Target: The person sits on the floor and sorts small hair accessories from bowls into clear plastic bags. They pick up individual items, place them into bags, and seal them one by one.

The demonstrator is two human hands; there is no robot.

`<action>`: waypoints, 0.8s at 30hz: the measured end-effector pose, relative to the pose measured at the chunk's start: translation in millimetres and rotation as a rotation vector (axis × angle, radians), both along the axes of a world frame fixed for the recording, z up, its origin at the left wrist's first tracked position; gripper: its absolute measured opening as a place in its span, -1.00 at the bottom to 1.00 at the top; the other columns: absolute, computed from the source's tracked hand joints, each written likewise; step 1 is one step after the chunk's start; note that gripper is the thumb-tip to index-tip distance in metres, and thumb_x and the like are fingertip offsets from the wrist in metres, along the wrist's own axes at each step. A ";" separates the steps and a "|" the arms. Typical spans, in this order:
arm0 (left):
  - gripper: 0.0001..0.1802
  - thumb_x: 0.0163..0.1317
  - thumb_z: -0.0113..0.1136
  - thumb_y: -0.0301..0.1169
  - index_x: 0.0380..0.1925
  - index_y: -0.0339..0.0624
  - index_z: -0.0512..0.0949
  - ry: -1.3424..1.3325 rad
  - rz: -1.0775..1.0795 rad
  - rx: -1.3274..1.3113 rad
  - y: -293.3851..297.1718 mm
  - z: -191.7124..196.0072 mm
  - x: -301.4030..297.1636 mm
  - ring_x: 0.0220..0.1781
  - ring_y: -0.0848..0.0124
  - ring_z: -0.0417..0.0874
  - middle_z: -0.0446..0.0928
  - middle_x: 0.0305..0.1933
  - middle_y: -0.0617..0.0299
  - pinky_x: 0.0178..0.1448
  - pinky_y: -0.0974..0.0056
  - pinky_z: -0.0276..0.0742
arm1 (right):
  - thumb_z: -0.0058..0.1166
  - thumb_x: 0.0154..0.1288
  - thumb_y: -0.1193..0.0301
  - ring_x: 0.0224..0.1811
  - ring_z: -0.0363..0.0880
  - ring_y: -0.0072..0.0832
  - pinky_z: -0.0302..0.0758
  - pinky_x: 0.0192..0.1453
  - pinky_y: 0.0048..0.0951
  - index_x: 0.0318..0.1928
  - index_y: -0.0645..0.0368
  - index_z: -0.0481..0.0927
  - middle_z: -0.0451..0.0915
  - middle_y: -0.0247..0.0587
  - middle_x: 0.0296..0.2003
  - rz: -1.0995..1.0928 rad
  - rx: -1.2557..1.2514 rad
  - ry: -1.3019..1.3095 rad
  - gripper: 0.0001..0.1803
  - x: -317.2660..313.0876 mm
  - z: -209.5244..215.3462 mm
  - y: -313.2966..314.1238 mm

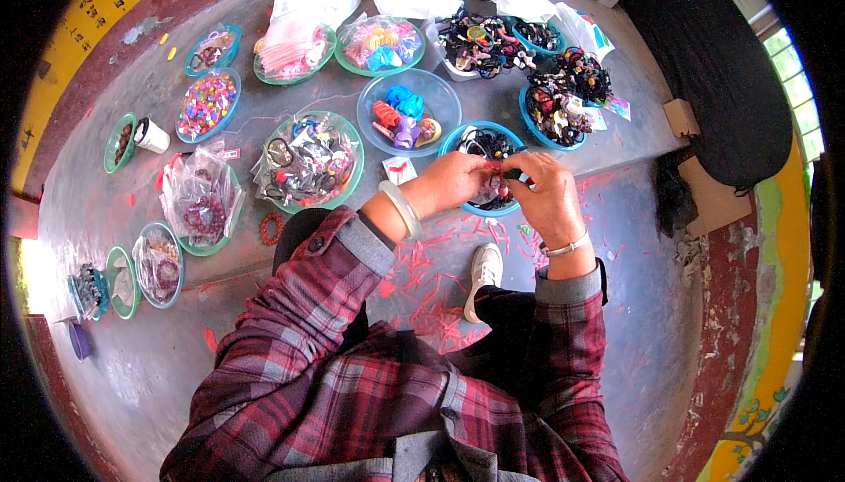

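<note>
Both my hands meet above a blue bowl (506,212) of black hair ties (475,141). My left hand (458,179), with a pale bangle at its wrist, has its fingers pinched together. My right hand (547,193), wearing a silvery bangle, comes from the other side with thumb and fingers closed. Something small, dark and reddish lies between the fingertips, too hidden to name. Just behind my left hand stands a clear blue bowl (363,105) with bright blue, red and purple bundles. A small white card (400,170) with a red mark lies beside my left hand.
Left of my hands stands a green bowl (356,165) of bagged hair ties. Further left are a bowl of colourful beads (208,105) and a white cup (151,137). More hair ties (482,42) fill containers behind. Red scraps (431,297) litter the floor around my shoe (485,272).
</note>
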State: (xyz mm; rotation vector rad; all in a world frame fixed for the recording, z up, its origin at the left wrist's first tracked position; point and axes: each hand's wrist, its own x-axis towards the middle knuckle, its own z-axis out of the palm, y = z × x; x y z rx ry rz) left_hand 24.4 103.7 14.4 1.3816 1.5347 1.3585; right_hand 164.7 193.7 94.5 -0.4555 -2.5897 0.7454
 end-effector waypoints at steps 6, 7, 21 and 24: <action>-0.74 0.15 0.08 -0.28 -0.22 -0.16 0.55 -0.009 -0.013 -0.001 -1.5 7.5 2.4 -0.31 0.25 0.60 0.57 -0.33 0.00 -0.19 0.28 0.44 | 0.06 -0.14 0.64 -0.28 0.52 -0.17 0.46 -0.23 -0.35 -0.35 0.19 0.54 0.53 -0.10 -0.34 -0.030 -0.074 0.064 -0.76 0.4 -2.7 -0.6; -0.75 0.15 0.07 -0.30 -0.22 -0.17 0.55 -0.008 -0.006 0.009 -2.3 8.5 2.7 -0.33 0.29 0.59 0.57 -0.33 0.01 -0.19 0.29 0.44 | 0.07 -0.14 0.64 -0.28 0.52 -0.17 0.46 -0.23 -0.34 -0.34 0.19 0.54 0.53 -0.10 -0.34 -0.045 -0.089 0.050 -0.76 -0.3 -1.9 -1.5; -0.65 0.31 -0.16 -0.31 0.00 -0.27 0.39 -0.797 -0.112 -0.138 -8.5 23.6 -3.5 -0.19 0.41 0.59 0.53 -0.14 0.16 -0.14 0.35 0.55 | 0.14 -0.09 0.55 -0.36 0.53 -0.27 0.46 -0.29 -0.38 -0.29 0.18 0.52 0.52 -0.16 -0.31 -0.175 -0.070 0.130 -0.75 -0.1 11.6 -2.7; -0.63 0.32 -0.19 -0.29 0.02 -0.28 0.37 -0.885 -0.100 -0.082 -6.6 16.8 -10.5 -0.18 0.37 0.60 0.52 -0.11 0.12 -0.12 0.32 0.56 | 0.17 -0.11 0.53 -0.38 0.52 -0.31 0.45 -0.31 -0.43 -0.27 0.18 0.52 0.50 -0.16 -0.33 -0.155 -0.076 0.109 -0.72 0.1 10.0 -2.5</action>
